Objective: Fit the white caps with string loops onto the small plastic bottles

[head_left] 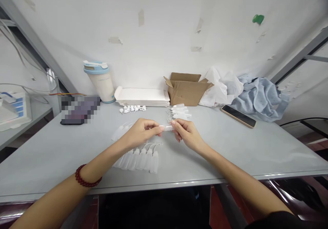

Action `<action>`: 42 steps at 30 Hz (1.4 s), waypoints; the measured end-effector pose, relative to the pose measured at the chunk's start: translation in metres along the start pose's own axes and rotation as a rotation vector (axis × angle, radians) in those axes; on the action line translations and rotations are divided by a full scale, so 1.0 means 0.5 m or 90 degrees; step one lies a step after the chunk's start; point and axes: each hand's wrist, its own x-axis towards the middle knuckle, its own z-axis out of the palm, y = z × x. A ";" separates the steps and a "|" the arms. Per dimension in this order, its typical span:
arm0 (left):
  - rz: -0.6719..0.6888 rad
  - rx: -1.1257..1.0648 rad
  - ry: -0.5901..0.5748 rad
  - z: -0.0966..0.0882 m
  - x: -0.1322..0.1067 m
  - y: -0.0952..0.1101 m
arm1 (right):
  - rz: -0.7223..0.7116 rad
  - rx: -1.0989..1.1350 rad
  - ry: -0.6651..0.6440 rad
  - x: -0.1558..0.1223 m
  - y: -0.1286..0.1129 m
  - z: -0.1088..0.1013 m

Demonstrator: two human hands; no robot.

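Between my two hands a small translucent plastic bottle lies sideways above the table. My left hand pinches its left end, and my right hand is closed on the right end. Just below my left hand, a row of similar translucent bottles with thin looped strips lies flat. More of them are partly covered by my left hand. Behind my right hand lies a small stack of bottles with strips on their left. Several small white caps sit in a cluster behind my left hand.
At the back stand a blue-lidded tumbler, a stack of white cartons, an open cardboard box and a white plastic bag. A phone and blue cloth lie right. A blurred dark object lies left.
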 end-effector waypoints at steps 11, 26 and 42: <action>-0.034 -0.210 -0.083 -0.007 0.001 -0.006 | -0.370 -0.337 0.050 -0.008 0.018 0.000; 0.043 -0.013 -0.032 -0.013 -0.009 0.008 | -0.114 -0.146 -0.050 -0.014 -0.014 -0.001; 0.028 0.031 -0.022 0.001 -0.009 0.007 | 0.115 0.190 -0.139 0.006 0.003 -0.007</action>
